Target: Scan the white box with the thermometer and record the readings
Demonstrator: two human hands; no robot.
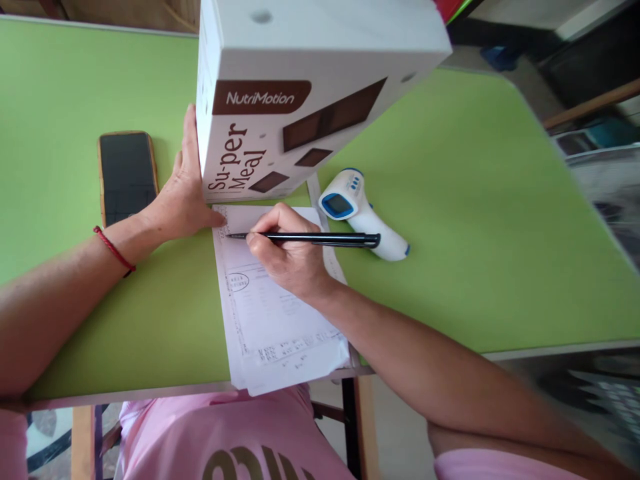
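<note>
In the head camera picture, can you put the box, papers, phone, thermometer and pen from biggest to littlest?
1. NutriMotion box, its top nearer the camera
2. Papers
3. Phone and infrared thermometer: too close to rank
4. Black pen, long but thin

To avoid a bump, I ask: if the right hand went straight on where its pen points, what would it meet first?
Probably the left hand, near the thumb: the pen in the right hand points toward it over the papers. Depth is unclear in one view.
</note>
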